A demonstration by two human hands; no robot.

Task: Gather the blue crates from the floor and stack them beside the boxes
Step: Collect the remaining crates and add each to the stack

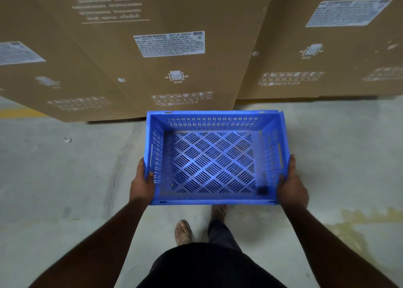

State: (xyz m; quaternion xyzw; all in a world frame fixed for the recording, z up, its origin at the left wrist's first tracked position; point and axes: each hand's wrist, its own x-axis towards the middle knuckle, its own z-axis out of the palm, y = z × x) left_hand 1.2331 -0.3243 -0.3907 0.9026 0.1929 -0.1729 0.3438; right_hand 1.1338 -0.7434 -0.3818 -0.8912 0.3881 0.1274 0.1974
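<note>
One empty blue crate point(213, 161) with a slotted bottom and slotted walls hangs level above the floor in front of me. My left hand point(142, 184) grips its left wall near the front corner, thumb inside the rim. My right hand point(292, 186) grips the right wall the same way. The crate's far edge is close to the base of the large cardboard boxes point(152, 54). No other crate is in view.
Tall brown washing-machine boxes fill the top of the view, one at the left and middle, another point(327, 47) at the right. A yellow floor line point(19, 112) runs under them. Grey concrete floor point(65, 167) spreads around; my feet point(183, 233) are below the crate.
</note>
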